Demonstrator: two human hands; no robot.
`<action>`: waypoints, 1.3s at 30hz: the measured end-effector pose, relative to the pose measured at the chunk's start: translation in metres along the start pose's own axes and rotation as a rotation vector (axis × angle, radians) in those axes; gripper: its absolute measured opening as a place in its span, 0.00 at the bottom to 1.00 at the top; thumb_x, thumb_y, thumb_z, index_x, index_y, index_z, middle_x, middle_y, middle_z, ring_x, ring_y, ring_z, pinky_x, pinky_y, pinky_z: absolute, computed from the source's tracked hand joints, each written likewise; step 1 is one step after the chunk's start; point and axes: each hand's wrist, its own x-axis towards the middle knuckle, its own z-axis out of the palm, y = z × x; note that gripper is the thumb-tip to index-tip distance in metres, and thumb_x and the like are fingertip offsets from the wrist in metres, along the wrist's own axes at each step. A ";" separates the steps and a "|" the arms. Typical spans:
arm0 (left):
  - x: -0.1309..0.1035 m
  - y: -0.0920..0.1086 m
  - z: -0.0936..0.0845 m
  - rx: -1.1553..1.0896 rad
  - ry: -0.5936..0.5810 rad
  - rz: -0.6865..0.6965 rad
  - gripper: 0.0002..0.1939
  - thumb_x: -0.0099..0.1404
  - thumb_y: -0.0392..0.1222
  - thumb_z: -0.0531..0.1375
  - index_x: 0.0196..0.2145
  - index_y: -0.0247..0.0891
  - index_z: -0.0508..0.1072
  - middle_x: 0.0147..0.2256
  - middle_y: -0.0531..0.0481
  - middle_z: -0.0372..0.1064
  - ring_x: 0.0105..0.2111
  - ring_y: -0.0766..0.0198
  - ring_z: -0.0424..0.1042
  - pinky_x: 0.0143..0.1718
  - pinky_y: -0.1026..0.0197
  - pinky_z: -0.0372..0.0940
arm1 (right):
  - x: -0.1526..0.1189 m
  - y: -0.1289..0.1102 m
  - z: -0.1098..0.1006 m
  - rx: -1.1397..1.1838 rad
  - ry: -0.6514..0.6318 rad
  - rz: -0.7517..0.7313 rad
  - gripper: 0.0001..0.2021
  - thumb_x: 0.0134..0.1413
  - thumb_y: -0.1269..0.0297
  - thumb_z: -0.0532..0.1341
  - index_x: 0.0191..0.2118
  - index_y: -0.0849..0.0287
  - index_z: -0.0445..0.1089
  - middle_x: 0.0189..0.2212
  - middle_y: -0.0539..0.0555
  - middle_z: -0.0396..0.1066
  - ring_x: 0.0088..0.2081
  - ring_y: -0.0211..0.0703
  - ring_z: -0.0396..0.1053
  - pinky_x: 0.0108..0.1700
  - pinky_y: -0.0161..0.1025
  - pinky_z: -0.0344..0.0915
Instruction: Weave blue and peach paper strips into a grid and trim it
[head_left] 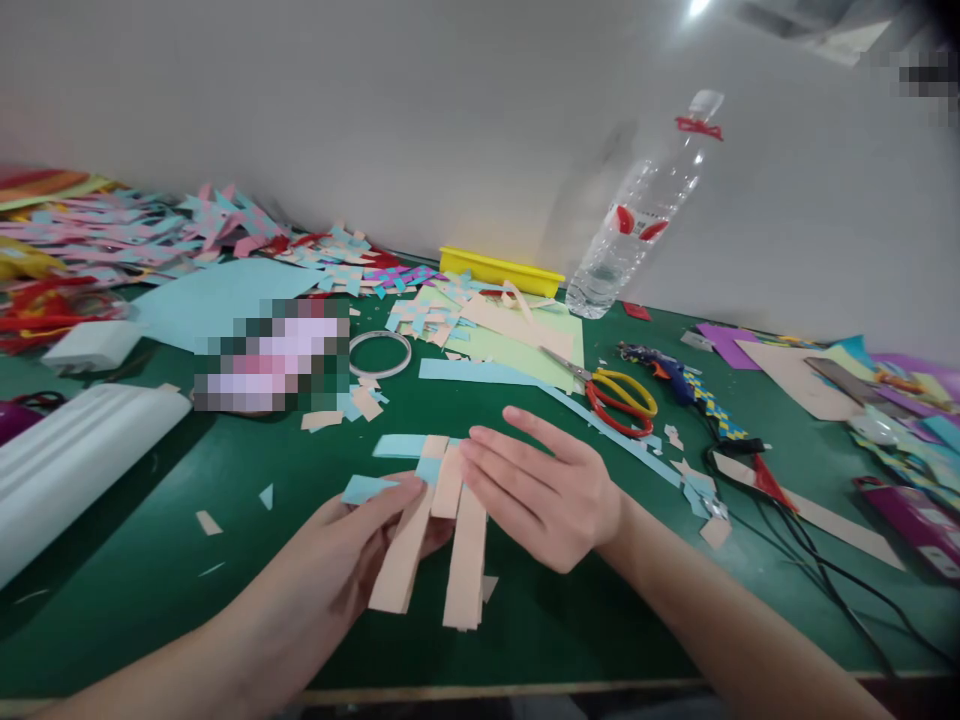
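Woven paper strips point(429, 540), peach crossed with light blue, are held up just above the green table. My left hand point(367, 530) pinches them from the left, its thumb on top near a blue strip end and other fingers underneath. On the right side, my right hand point(547, 490) has its fingertips pressed against the upper right of the weave, with one finger lifted apart. Two long peach ends hang toward me. The thumb of the right hand is hidden. Past this hand lie scissors point(621, 398) with red and yellow handles and a long blue strip point(480, 372).
A tilted plastic bottle point(637, 215) stands by the wall, beside a yellow tray point(501, 270). A tape ring point(380, 354) and a blurred-out phone-like object point(274, 360) lie left. A glue gun point(675, 380) and black cables point(817, 560) lie right. Paper scraps and woven pieces point(127, 230) cover the back left.
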 end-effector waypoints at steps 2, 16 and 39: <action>0.006 0.002 -0.004 0.021 -0.014 0.065 0.11 0.59 0.45 0.63 0.38 0.39 0.74 0.42 0.44 0.75 0.44 0.50 0.72 0.45 0.52 0.70 | -0.001 0.001 0.000 0.022 -0.042 0.022 0.09 0.57 0.72 0.56 0.42 0.65 0.72 0.43 0.58 0.75 0.50 0.47 0.70 0.57 0.51 0.65; 0.053 0.048 0.014 0.189 0.163 0.340 0.15 0.63 0.45 0.61 0.45 0.38 0.70 0.42 0.45 0.73 0.44 0.57 0.72 0.45 0.56 0.70 | -0.131 0.096 0.009 -0.204 -0.644 1.135 0.22 0.56 0.57 0.54 0.53 0.65 0.65 0.46 0.64 0.69 0.49 0.56 0.65 0.48 0.49 0.63; 0.069 0.059 0.013 0.211 0.190 0.492 0.09 0.60 0.43 0.63 0.38 0.37 0.75 0.36 0.50 0.73 0.40 0.63 0.72 0.41 0.63 0.69 | -0.080 0.061 0.002 0.043 -0.136 1.215 0.23 0.48 0.54 0.62 0.48 0.58 0.60 0.45 0.61 0.62 0.34 0.45 0.67 0.36 0.44 0.69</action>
